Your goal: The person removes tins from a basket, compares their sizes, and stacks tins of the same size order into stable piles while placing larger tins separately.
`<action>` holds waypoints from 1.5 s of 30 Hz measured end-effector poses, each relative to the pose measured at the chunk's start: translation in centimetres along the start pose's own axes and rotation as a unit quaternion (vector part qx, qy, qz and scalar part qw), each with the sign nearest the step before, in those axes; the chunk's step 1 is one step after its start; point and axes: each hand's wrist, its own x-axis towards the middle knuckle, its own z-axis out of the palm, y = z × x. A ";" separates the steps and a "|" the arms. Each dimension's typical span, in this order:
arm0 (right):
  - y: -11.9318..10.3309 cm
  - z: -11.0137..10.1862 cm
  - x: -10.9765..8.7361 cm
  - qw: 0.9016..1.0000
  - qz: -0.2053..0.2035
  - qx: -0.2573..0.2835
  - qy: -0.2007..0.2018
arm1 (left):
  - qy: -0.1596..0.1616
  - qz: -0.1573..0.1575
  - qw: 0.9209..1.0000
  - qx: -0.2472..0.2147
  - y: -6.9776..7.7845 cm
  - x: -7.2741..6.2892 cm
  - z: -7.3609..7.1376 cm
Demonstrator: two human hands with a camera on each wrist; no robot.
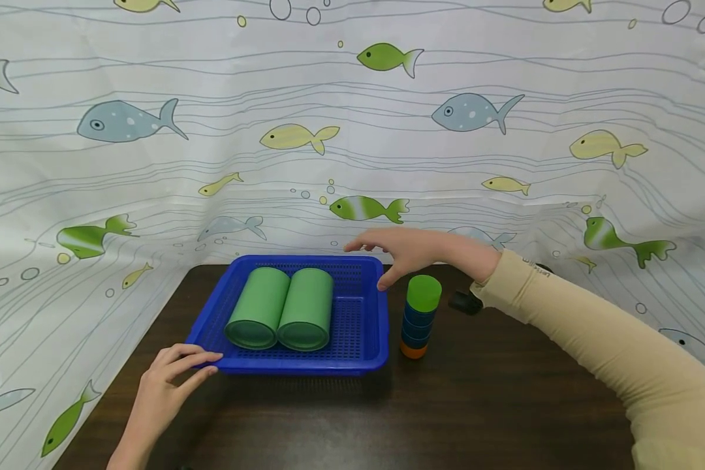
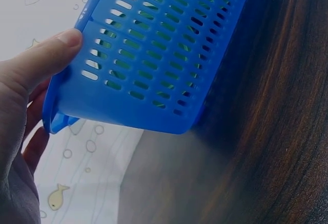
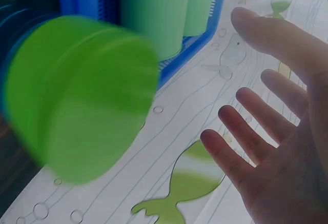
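With left fingers pinched on the near-left corner of the blue basket and right fingers spread apart, empty, near its far-right rim. Looks like steadying it, with two green cylinders inside, right of the left fingers. Calls next for dodging the coloured stack near the right fingers, probably. Happening on a dark worktop below, in front of fish-print sheeting.
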 end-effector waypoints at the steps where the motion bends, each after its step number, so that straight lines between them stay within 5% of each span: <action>1: -0.1 0.0 0.4 1.000 -0.002 -0.007 -0.003 | 0.000 0.000 1.000 -0.001 0.0 0.0 0.0; 24: -2.2 3.9 9.4 0.996 -0.025 -0.069 -0.051 | 0.005 -0.003 1.000 -0.011 -0.1 0.2 0.0; 36: -2.1 7.6 11.7 0.986 -0.052 -0.141 -0.072 | 0.008 0.000 1.000 -0.010 -0.2 0.1 0.1; 45: -2.5 9.1 12.4 0.981 -0.079 -0.138 -0.111 | 0.005 -0.007 1.000 -0.015 -0.2 -0.1 0.2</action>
